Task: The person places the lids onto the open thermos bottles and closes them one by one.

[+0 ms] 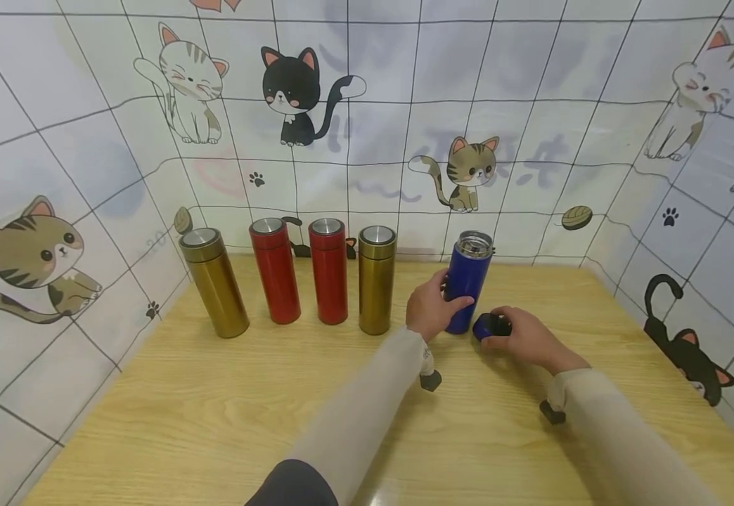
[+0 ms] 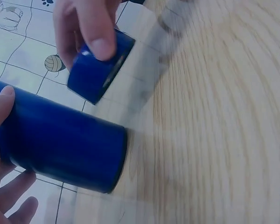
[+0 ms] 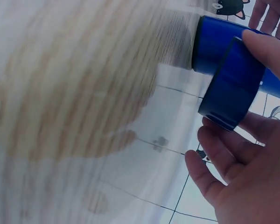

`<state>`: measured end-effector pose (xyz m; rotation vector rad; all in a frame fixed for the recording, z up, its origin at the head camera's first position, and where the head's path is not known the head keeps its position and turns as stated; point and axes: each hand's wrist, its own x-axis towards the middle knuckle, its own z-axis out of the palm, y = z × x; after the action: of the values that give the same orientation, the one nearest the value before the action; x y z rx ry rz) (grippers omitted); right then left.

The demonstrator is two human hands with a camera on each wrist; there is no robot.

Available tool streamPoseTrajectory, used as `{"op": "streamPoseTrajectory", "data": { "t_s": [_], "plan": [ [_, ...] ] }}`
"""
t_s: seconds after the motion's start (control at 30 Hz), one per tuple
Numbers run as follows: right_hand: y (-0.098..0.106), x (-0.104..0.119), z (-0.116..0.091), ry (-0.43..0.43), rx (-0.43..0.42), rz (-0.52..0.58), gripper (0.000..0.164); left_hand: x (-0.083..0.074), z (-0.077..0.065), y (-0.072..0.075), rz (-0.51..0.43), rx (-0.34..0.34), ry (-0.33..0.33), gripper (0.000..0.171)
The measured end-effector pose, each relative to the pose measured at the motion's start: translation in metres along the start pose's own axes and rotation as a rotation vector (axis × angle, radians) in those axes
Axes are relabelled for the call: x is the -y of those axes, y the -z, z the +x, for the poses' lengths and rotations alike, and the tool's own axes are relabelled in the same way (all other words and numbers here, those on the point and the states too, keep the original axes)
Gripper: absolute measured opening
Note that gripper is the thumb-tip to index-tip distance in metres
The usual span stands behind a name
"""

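Observation:
In the head view a blue thermos bottle (image 1: 466, 281) stands with its metal mouth uncovered. My left hand (image 1: 429, 309) grips its body from the left, thumb across the front. Beside the bottle's lower right, my right hand (image 1: 528, 339) pinches a blue lid (image 1: 484, 327) between thumb and fingers. The left wrist view shows the lid (image 2: 95, 70) tilted, close over the wooden table and apart from the bottle (image 2: 65, 140). Seen from the right wrist, the lid (image 3: 233, 84) overlaps the bottle's base (image 3: 210, 44).
Left of the blue bottle stand a gold bottle (image 1: 376, 288), two red bottles (image 1: 329, 277) and another gold bottle (image 1: 220, 292) in a row, all with lids on. A cat-patterned tiled sheet (image 1: 380, 140) rises behind the wooden table (image 1: 215, 414) and along both sides.

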<state>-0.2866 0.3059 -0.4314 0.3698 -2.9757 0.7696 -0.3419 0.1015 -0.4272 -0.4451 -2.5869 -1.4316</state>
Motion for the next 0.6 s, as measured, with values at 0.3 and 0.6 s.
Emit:
{"op": "streamPoseTrajectory", "data": {
  "t_s": [0.3,0.6],
  "plan": [
    [-0.001,0.003,-0.001,-0.01,-0.133,0.029,0.073,0.007,0.0,0.009,0.037,0.029,-0.029,0.071],
    [-0.003,0.009,-0.002,-0.013,-0.26,0.087,0.072,0.01,-0.001,0.013,0.008,0.032,-0.029,0.072]
  ]
}}
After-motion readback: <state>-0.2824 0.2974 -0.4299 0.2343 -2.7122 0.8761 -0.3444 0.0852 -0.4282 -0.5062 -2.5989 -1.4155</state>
